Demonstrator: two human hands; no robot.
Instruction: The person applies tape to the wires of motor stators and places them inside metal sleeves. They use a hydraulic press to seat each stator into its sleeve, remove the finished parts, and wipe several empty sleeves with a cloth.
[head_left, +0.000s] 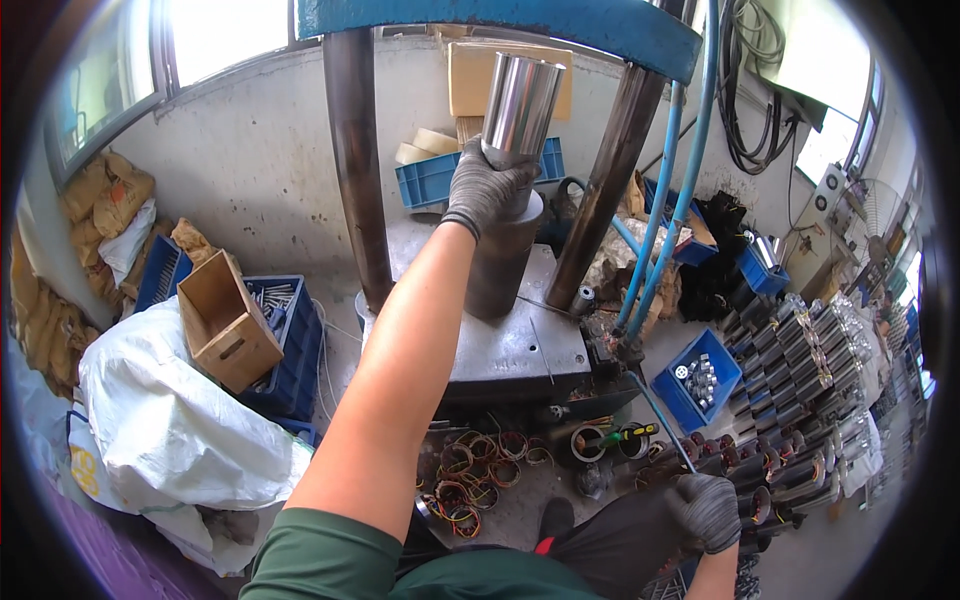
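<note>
My left hand point(490, 182), in a grey glove, reaches up to the press. Its fingers wrap round the lower end of a shiny metal cylinder point(522, 105), which stands nearly upright, tilted a little to the right. Directly beneath is a thick dark round post point(503, 265) on the press's metal bed point(460, 352). The glove hides how cylinder and post meet. My right hand point(705, 512), gloved too, is closed at the lower end of a thin blue lever point(662, 420) that slopes down from the press's right side.
Two steel columns point(355, 170) flank the post under a blue crossbeam point(500, 18). Copper-wound rings point(475, 480) lie on the floor by my feet. Stacked metal cylinders point(800, 350) and a blue bin of parts point(697, 378) stand right; a wooden box point(228, 325) and white sack point(175, 400) left.
</note>
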